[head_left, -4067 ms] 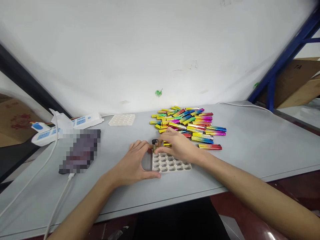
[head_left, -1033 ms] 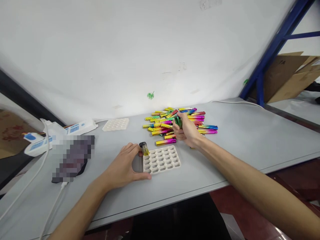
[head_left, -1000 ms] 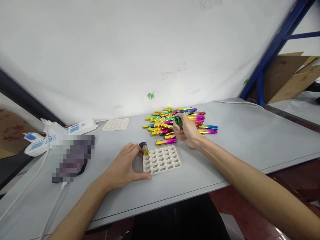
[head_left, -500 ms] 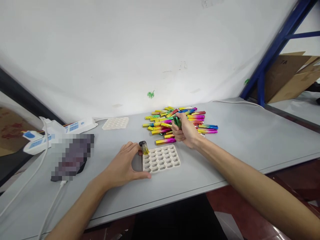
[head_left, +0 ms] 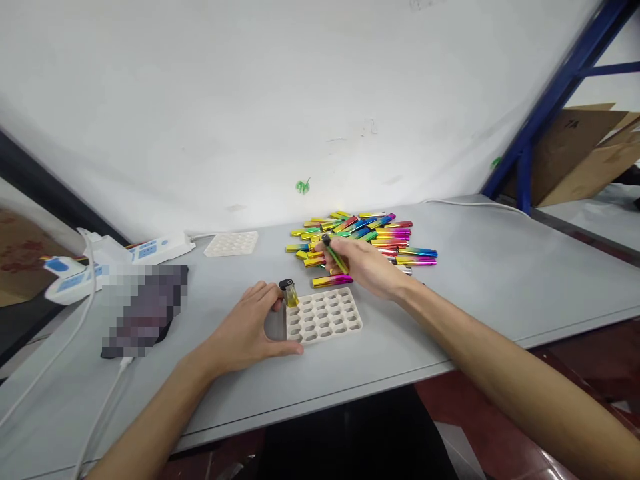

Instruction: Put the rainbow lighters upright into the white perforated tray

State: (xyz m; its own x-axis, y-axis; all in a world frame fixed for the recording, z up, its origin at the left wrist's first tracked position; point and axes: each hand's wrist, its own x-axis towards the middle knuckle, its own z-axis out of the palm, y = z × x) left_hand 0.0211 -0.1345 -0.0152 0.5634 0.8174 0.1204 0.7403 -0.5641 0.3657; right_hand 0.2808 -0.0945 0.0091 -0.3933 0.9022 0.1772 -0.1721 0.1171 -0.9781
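Fingers of the right hand (head_left: 370,267) are closed in a pinch around a green lighter (head_left: 337,257), its black top slanting up toward the far left and its body tilted rather than upright. That grip leaves both ends showing, perhaps so the lighter can be turned easily. It is held above the near left part of the pile of lighters (head_left: 397,233), metallic and many-coloured, which lies on the bench (head_left: 480,287) against the wall.

On the other side, the fingers of the left hand (head_left: 245,330) are spread wide in a C around the left end of the white tray (head_left: 325,337), gripping no lighter. The thumb lies along the near left corner and the forefinger at the far left one, a span that likely keeps the tray steady. A yellow lighter (head_left: 293,299) stands roughly upright in the far left corner hole, close by the forefinger; whether they touch, I cannot tell.

Both forearms rise from the lower corners and converge over the bench: the right one reaches farther, its wrist nearly straight, while the left hand sits low, palm turned toward the tray. A second tray (head_left: 231,243) lies farther back, beside the power strip (head_left: 150,250).
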